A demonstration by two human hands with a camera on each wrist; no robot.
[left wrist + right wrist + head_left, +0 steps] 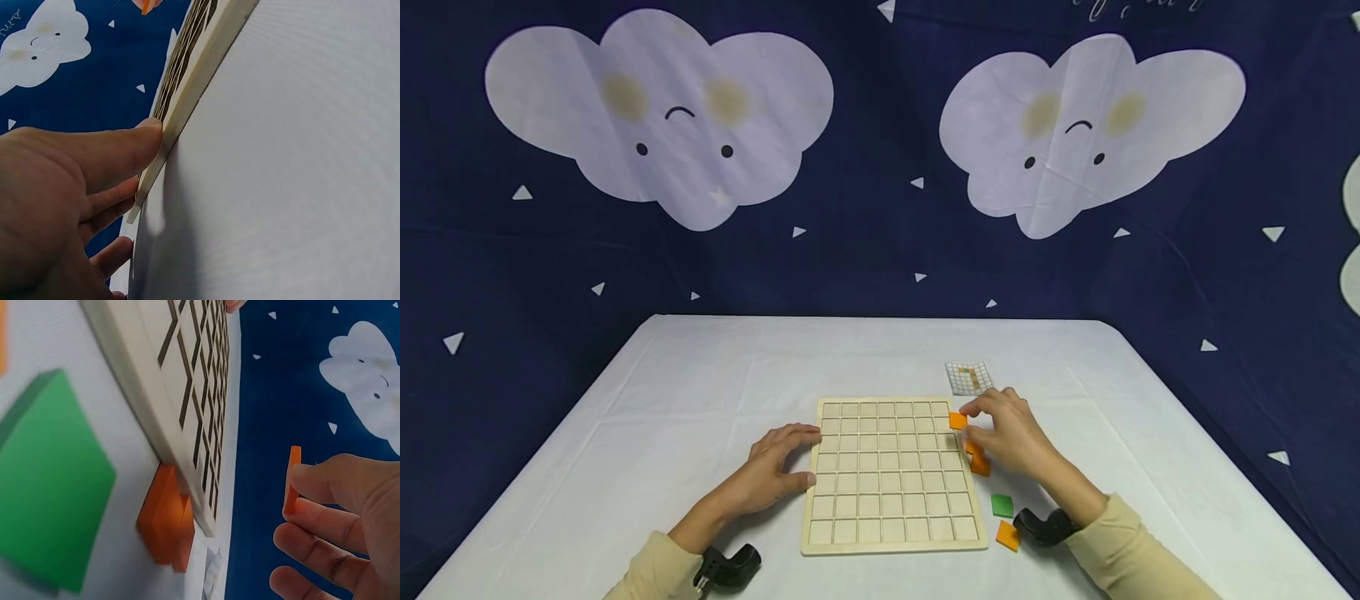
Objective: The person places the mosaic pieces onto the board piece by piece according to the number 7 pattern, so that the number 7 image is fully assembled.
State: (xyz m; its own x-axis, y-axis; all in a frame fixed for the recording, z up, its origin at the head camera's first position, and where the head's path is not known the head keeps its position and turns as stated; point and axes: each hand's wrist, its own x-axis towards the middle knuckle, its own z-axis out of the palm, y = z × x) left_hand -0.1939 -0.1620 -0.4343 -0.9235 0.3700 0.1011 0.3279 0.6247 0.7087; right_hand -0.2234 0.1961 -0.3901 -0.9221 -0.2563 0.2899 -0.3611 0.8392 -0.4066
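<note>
A pale wooden grid board (880, 483) lies flat on the white table. My left hand (772, 468) rests against its left edge, and in the left wrist view the thumb (134, 150) touches the rim. Off the board's far right corner, my right hand (1011, 429) pinches an orange square tile (958, 420) between thumb and forefinger. The right wrist view shows that held tile (292, 480) edge-on, lifted above the board. Below this hand, orange tiles (980, 465) lie by the board's right edge, partly hidden by the fingers.
Nearer me on the right lie a green tile (1002, 505) and another orange tile (1008, 536). A small card printed with a coloured grid pattern (968, 378) lies beyond the board's far right corner. Behind the table hangs a dark blue cloth with clouds (880, 267).
</note>
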